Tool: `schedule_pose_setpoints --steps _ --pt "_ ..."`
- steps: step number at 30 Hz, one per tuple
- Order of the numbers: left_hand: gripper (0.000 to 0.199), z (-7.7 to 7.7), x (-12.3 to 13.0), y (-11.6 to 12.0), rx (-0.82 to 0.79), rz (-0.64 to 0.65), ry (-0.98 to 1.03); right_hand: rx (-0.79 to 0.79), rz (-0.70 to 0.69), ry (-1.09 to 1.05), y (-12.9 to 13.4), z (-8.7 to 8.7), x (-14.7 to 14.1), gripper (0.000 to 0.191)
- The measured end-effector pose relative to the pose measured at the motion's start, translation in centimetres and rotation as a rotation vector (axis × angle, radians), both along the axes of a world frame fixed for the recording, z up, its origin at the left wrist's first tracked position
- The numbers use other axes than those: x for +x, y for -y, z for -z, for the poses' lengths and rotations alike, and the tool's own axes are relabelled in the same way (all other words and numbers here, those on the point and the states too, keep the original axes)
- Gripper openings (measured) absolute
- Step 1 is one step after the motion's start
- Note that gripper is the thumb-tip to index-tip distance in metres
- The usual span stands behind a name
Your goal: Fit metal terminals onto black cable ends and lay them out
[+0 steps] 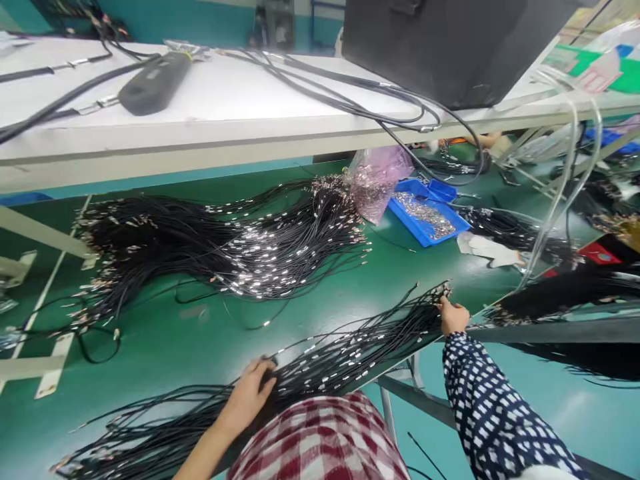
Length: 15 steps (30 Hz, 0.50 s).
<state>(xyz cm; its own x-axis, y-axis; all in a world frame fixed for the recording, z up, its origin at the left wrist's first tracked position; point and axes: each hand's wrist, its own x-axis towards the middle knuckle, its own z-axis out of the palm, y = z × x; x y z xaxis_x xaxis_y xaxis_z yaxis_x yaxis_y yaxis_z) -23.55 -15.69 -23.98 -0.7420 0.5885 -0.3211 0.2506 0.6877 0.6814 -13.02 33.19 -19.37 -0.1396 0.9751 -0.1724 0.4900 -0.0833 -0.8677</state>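
Observation:
A long bundle of thin black cables (345, 353) with silvery sleeves lies along the near edge of the green table. My left hand (250, 393) rests on the middle of this bundle, its fingers curled round some strands and a small dark item at the fingertips. At the bundle's right end, my right hand (454, 316) grips the cable tips, thumb and fingers closed together. Farther back lies a larger heap of black cables (200, 240) with many shiny sleeves, touched by neither hand.
Behind the heap are a pink plastic bag (377, 180) and a blue tray (443, 233) of small metal parts. A white glove (493, 251) lies to the right. A white shelf (225, 133) spans above; a metal rail (565, 331) runs at right.

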Motion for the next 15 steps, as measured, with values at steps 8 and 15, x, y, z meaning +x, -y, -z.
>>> schedule_pose_setpoints --steps 8,15 --pt "0.024 -1.7 -7.4 -2.2 -0.197 -0.044 -0.293 -0.120 -0.525 0.012 8.5 5.1 -7.5 0.020" --pt "0.041 -2.0 -11.5 -6.5 -0.326 0.093 -0.572 -0.297 -1.154 -0.103 21.1 6.8 -14.9 0.018"
